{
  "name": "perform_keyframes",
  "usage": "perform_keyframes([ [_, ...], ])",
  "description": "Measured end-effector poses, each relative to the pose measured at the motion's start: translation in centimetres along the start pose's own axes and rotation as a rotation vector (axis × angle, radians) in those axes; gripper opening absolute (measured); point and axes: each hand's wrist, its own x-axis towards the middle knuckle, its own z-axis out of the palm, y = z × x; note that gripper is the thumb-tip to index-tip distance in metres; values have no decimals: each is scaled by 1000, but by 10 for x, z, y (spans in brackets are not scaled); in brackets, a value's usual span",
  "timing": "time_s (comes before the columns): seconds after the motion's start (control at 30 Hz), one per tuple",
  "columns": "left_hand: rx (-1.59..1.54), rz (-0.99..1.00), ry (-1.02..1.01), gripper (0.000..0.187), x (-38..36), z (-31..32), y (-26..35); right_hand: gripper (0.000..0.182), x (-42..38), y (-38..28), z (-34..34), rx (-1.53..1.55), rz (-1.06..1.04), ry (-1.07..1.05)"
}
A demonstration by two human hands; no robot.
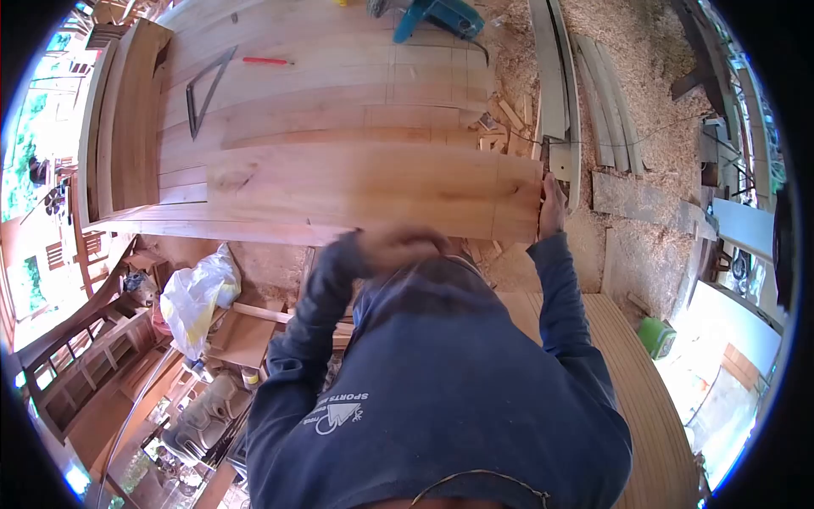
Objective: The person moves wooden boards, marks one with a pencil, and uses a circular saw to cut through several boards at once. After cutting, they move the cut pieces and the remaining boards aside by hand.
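- The wooden board (373,188) lies flat on the workbench (280,85), its long axis running left to right across the view, its right end reaching the bench's edge.
- The right hand (551,208) grips that right end, fingers wrapped on the end grain.
- The left hand (398,246) is blurred at the board's near edge; whether it is closed cannot be told.
- Beyond the board lie a metal square (208,89), a red pencil (267,61) and a teal power tool (441,17).
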Motion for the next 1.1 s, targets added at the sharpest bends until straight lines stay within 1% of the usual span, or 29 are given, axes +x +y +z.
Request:
perform_keyframes([
  [0.07,16,23,463,28,-20,-39,-8,65,20,25,-17,86,85,-111],
  [0.1,111,23,703,21,-24,-56,-6,63,24,24,-16,44,63,-134],
  [0.13,393,7,859,19,-25,-71,-1,62,27,21,-15,3,41,-157],
  [0.2,581,-14,930,18,-10,-92,-2,60,28,13,8,-246,-128,-114],
  [0.23,668,-11,942,17,5,-103,-3,60,36,15,20,-18,-29,-313],
  [0.27,737,122,887,16,26,-109,-2,57,65,56,13,-373,-438,-402],
  [0.3,752,219,783,16,45,-120,-14,55,97,100,6,-683,-882,-332],
  [0.33,758,353,651,16,75,-126,-25,53,95,74,21,-523,-571,-209],
  [0.37,798,240,556,16,97,-113,6,54,89,44,37,-414,-394,-23],
  [0.4,844,301,551,17,124,-120,-27,57,90,17,48,-364,-345,141],
  [0.43,837,378,504,20,143,-117,-33,63,91,-27,69,-347,-375,260],
  [0.47,825,431,483,24,164,-114,-43,68,89,-73,76,-578,-539,273],
  [0.53,1057,344,387,31,182,-101,-41,54,105,-124,120,-688,-848,276],
  [0.57,1186,279,373,35,184,-102,-44,51,106,-165,142,-784,-1038,91],
  [0.6,1153,230,311,37,185,-107,-47,47,113,-196,166,-876,-1223,-124],
  [0.67,1084,131,207,41,189,-117,-47,41,122,-227,233,-1263,-1401,-375],
  [0.73,1046,116,209,41,183,-109,-23,37,136,-217,277,-1634,-1622,-182],
  [0.77,1021,96,211,41,180,-114,-17,36,140,-210,295,-1804,-1734,-73],
  [0.8,964,317,323,38,182,-116,-33,36,147,-203,305,-1803,-1719,-109],
  [0.87,950,162,225,36,182,-124,-43,36,164,-205,319,-1703,-1563,-337],
  [0.93,920,-48,150,33,180,-129,-23,36,178,-211,340,-1695,-1411,-515],
  [1.0,973,62,269,37,172,-129,-17,36,184,-210,357,-1783,-1300,-591],
  [1.1,1033,63,263,39,173,-127,-33,36,192,-212,370,-1907,-1161,-613],
])
